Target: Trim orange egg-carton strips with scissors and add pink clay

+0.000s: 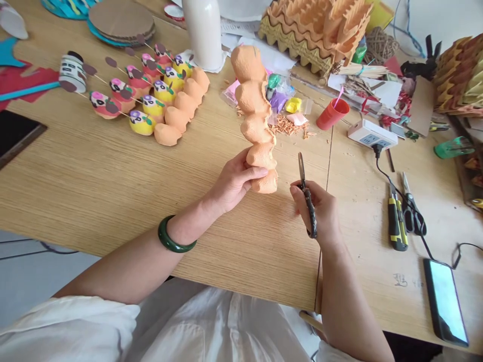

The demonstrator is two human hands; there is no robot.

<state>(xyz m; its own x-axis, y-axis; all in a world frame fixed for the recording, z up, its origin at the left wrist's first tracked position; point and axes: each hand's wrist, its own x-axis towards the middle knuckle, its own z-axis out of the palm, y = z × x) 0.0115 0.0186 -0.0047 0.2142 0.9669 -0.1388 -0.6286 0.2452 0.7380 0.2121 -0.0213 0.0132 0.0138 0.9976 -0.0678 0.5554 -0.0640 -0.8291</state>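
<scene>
My left hand [236, 181] grips the near end of an orange egg carton strip [253, 100], thumb on top, fingers partly hidden beneath it. The strip has several cups in a row and is raised over the table, pointing away from me. In my right hand [320, 208] is a pair of black-handled scissors [307, 193], blades pointing up and apart from the strip. Left of the strip lie painted carton pieces, yellow bird-like ones [154, 106] and red ones [121, 90], beside a plain orange strip [176, 119].
Orange paper shavings [289, 125] and bagged clay [279, 100] lie beyond the strip. A red cup [332, 113], power strip [372, 134], utility knife [397, 221], second scissors [414, 208] and phone [446, 301] are on the right. Stacked egg trays [313, 30] and a white bottle [204, 32] stand behind.
</scene>
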